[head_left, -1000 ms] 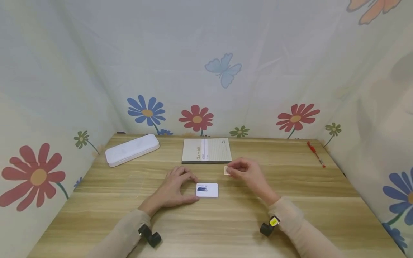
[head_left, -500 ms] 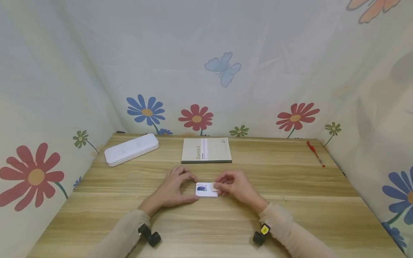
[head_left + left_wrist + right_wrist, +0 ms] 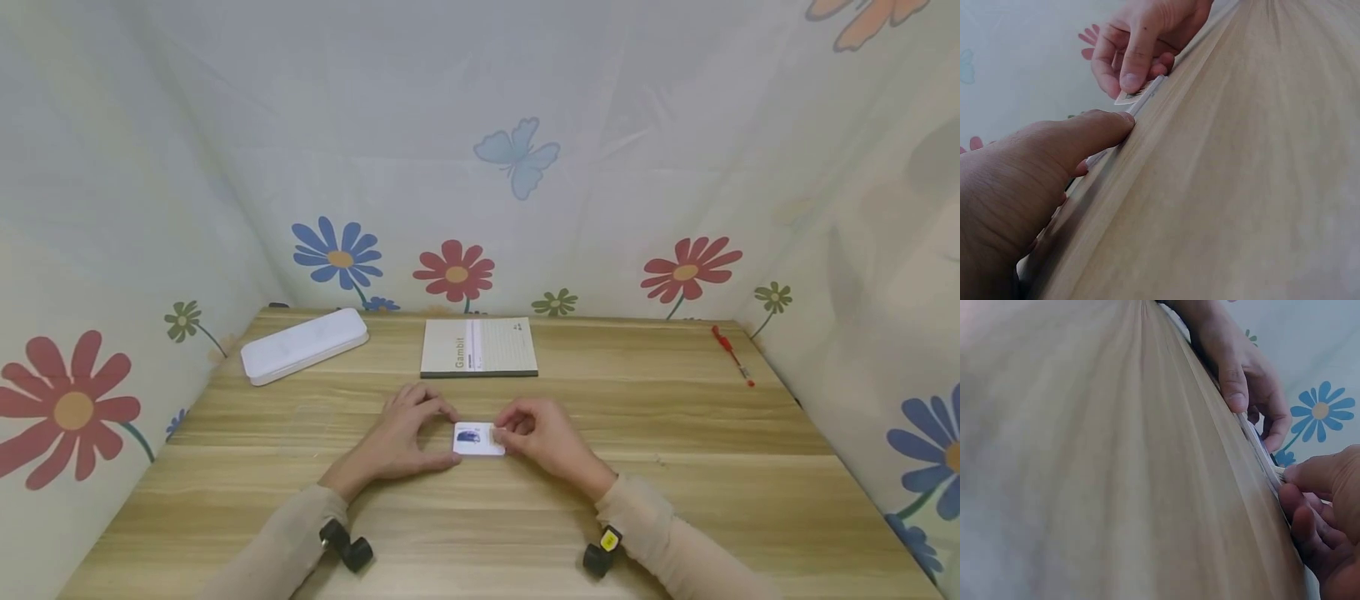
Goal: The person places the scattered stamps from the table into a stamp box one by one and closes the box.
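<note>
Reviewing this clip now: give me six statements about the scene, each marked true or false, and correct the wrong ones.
1. The right hand pinches a small square at the white card. True.
2. The small square is at the white card's left end. False: it is at the right end.
3. The notebook lies between the white case and the red pen. True.
4. The notebook is nearer the person than the white card. False: it is farther away.
5. The left hand has its thumb at the white card's edge. True.
6. The white case stands open. False: it is closed.
</note>
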Demonstrator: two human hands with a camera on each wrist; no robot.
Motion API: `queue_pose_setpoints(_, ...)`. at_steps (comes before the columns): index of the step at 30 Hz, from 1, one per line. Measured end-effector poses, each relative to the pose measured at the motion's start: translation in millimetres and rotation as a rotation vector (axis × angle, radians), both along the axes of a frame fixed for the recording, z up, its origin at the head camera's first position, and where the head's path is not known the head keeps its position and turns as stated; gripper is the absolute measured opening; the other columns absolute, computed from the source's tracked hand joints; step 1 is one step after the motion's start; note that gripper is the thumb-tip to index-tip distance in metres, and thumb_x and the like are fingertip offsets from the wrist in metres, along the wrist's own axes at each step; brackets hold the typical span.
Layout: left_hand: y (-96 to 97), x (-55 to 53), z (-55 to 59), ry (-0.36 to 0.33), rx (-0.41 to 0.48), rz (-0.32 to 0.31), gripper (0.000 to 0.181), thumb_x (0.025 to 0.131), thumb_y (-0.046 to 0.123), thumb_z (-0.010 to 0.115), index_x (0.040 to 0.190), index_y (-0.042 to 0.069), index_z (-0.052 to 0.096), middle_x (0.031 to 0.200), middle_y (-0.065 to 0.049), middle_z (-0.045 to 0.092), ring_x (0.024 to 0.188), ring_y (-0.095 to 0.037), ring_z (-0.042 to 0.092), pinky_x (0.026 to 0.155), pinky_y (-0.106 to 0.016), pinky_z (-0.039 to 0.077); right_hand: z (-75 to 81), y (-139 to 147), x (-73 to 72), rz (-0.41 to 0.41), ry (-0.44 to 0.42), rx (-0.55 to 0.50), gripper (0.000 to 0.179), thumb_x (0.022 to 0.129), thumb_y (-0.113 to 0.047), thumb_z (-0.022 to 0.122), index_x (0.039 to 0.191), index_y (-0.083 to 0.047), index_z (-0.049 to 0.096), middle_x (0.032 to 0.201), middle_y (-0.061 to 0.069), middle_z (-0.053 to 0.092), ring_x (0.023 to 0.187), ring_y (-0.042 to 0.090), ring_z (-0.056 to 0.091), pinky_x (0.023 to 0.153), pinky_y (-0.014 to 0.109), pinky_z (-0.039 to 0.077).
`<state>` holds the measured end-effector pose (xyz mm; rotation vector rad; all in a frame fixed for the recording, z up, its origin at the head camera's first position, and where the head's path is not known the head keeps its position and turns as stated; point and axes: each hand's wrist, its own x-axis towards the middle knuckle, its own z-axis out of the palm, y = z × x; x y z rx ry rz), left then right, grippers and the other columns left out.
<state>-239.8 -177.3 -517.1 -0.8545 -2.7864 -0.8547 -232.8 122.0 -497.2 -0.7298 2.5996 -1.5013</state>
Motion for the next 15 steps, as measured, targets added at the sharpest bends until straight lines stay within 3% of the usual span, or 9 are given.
queue_pose_setpoints(15, 1.2, 0.6, 1.8, -0.008, 0.002, -0.011, 0.053, 0.083, 0.073, 0.087, 0.124, 0.043, 0.071, 0.136, 0.009, 0.056, 0.132, -0.020, 0.046, 0.117, -0.057, 0.035, 0.0, -2.2, 4.6, -0.018, 0.081, 0.081, 0.010, 0.096, -0.014, 0.089, 0.102, -0.015, 0.081, 0.085, -0.008, 0.072, 0.072, 0.009, 0.063, 0.065, 0.025, 0.053)
